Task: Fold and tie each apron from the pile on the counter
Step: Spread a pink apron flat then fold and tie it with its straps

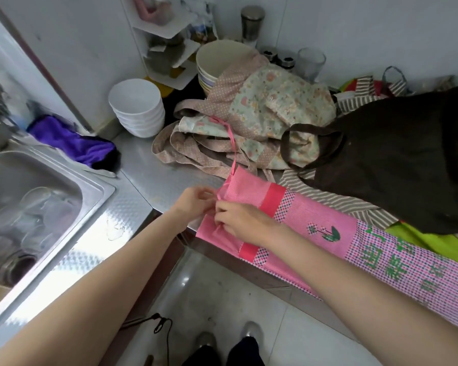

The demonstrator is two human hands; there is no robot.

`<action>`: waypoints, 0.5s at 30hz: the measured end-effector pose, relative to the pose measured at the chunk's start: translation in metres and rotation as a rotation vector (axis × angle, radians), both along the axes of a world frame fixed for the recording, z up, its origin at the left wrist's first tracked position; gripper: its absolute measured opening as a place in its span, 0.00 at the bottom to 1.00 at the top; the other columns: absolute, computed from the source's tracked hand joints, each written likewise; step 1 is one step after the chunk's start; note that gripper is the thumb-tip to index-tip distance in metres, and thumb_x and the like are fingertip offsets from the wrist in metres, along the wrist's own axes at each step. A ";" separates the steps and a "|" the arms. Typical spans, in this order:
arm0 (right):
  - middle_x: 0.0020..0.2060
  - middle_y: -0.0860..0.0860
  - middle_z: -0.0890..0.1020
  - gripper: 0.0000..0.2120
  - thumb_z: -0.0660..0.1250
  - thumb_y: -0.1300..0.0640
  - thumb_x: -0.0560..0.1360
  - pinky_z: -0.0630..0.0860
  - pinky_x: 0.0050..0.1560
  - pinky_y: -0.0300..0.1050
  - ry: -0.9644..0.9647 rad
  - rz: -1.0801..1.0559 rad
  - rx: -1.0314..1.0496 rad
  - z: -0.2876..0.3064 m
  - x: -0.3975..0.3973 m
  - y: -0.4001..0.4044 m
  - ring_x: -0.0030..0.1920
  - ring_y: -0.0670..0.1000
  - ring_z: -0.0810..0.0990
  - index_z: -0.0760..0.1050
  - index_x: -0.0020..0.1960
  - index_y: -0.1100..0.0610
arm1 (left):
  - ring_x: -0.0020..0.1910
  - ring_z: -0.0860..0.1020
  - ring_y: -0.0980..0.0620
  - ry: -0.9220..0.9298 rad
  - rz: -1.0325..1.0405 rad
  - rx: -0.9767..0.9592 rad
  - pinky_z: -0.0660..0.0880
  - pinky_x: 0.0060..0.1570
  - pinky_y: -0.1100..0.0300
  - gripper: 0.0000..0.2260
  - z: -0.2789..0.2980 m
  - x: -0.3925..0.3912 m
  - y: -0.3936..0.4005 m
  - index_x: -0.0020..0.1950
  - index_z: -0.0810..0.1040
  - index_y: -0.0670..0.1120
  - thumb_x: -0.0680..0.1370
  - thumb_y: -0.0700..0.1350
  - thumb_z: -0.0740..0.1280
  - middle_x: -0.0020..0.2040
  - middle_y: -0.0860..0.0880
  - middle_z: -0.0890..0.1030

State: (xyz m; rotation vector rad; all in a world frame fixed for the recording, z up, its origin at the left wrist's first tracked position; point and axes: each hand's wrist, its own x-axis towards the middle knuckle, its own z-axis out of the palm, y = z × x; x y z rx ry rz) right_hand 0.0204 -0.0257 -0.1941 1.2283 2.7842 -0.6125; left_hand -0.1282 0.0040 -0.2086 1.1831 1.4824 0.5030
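While folded pink apron [296, 220] overhangs counter [154, 178] edge, both hands' grip: L hand [193, 204], R hand [238, 220] pinching strap [232, 143].

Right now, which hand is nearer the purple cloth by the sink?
Left. The left hand is at the pink apron's near end, on the side facing the purple cloth. The right hand rests on the apron just beyond it, farther from the cloth.

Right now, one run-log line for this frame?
step: tying pink apron | left hand: pinches pink strap end | right hand: pinches tie at apron edge | pile: floral apron, brown apron waiting
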 end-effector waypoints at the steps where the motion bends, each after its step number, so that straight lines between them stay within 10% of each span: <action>1: 0.53 0.54 0.76 0.11 0.61 0.66 0.76 0.77 0.44 0.52 0.024 0.008 0.028 -0.001 0.003 -0.002 0.48 0.55 0.78 0.78 0.55 0.63 | 0.33 0.76 0.54 -0.010 0.006 -0.019 0.75 0.30 0.70 0.06 -0.001 0.001 0.001 0.43 0.74 0.45 0.76 0.34 0.65 0.38 0.47 0.77; 8: 0.68 0.52 0.63 0.27 0.58 0.75 0.72 0.71 0.41 0.40 -0.091 -0.111 0.074 0.009 0.010 0.022 0.56 0.52 0.73 0.63 0.69 0.58 | 0.35 0.77 0.51 -0.163 0.060 -0.251 0.79 0.36 0.63 0.07 0.003 0.004 0.006 0.44 0.71 0.43 0.80 0.37 0.59 0.38 0.44 0.76; 11: 0.62 0.53 0.66 0.21 0.58 0.73 0.73 0.61 0.27 0.39 -0.172 -0.119 0.050 0.011 0.011 0.035 0.35 0.48 0.68 0.65 0.64 0.60 | 0.39 0.77 0.51 -0.182 0.008 -0.324 0.77 0.50 0.56 0.07 0.009 0.003 0.005 0.44 0.72 0.42 0.81 0.38 0.58 0.39 0.45 0.77; 15: 0.50 0.54 0.66 0.05 0.58 0.69 0.74 0.73 0.39 0.52 -0.130 -0.130 0.062 0.011 0.019 0.041 0.42 0.53 0.71 0.70 0.48 0.62 | 0.45 0.77 0.48 -0.192 -0.002 -0.370 0.74 0.59 0.51 0.08 0.010 0.001 0.007 0.50 0.74 0.39 0.82 0.40 0.57 0.42 0.45 0.78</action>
